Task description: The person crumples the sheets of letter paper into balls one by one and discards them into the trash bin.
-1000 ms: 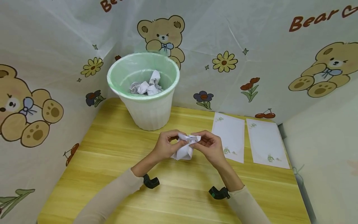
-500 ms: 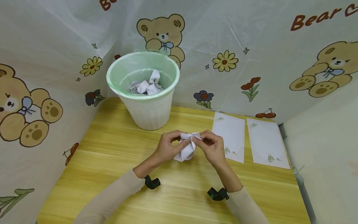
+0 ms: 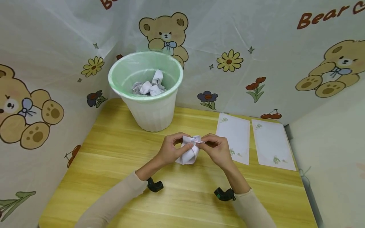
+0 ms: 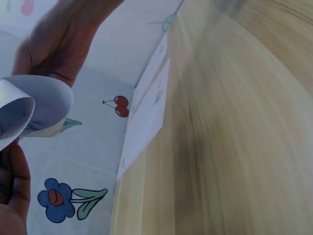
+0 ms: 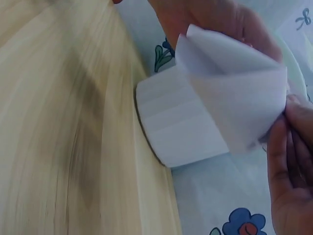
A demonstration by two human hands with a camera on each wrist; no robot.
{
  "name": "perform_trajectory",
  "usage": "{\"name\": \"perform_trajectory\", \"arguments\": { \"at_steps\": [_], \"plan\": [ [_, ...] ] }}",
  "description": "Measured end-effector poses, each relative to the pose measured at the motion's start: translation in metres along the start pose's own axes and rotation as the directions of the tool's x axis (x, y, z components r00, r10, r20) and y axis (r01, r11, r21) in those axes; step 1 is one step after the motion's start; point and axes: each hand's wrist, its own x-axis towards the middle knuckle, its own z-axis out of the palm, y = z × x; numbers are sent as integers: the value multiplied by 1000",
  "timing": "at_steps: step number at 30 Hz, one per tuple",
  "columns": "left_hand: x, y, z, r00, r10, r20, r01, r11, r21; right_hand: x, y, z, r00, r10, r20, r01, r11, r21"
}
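Observation:
A folded, partly crumpled sheet of white paper [image 3: 190,155] is held between both hands above the table, in front of the bin. My left hand [image 3: 170,149] pinches its left side, thumb on the near face. On the other side, my right hand [image 3: 217,150] pinches the upper right edge between thumb and fingers. The right wrist view shows the paper [image 5: 239,98] bent into a loose fold with an open hollow. From the left wrist, the paper [image 4: 49,98] curls into a rolled shape.
A white bin [image 3: 152,115] with a pale green inside stands behind the hands, with several crumpled papers [image 3: 151,87] in it. Two flat printed sheets [image 3: 235,136] [image 3: 272,144] lie at the right of the wooden table [image 3: 182,199]. Bear-printed cloth [image 3: 211,34] hangs behind.
Both hands keep their hold while the paper's upper folds shift and gather. The right fingers have moved slightly along its top edge. The bin and flat sheets stay in place.

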Motion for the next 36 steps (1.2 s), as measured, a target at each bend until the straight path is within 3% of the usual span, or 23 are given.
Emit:
{"name": "perform_trajectory", "arguments": {
  "at_steps": [5,10,13,16,18,21,23,25,29,36],
  "plan": [
    [4,3,-2,1000,9,-6,-9,1000,10,-2,2,-4,998,-29,55,26,998,48],
    [6,3,-4,999,31,-11,-30,999,22,-3,2,-3,997,-39,59,35,997,68],
    [6,3,-4,999,33,-6,-33,999,32,-2,3,-1,1000,3,27,-6,996,95],
    [6,2,-5,999,41,3,-41,998,50,1,3,0,994,106,13,-107,990,94],
    [5,1,-7,999,42,2,-42,997,67,2,2,-1,977,207,47,-211,973,98],
    [3,-1,-10,998,63,1,-62,993,96,3,1,-2,928,341,153,-359,927,112],
    [3,-1,-11,996,91,3,-90,989,117,3,1,-1,897,393,203,-421,900,116],
    [3,-1,-12,992,127,10,-127,983,131,2,0,0,885,411,220,-443,889,120],
    [4,-1,-13,982,188,5,-186,972,145,-1,-2,6,902,406,150,-427,889,164],
    [5,-1,-9,962,269,-41,-261,955,144,-1,-4,13,941,336,49,-336,905,262]
  ]
}}
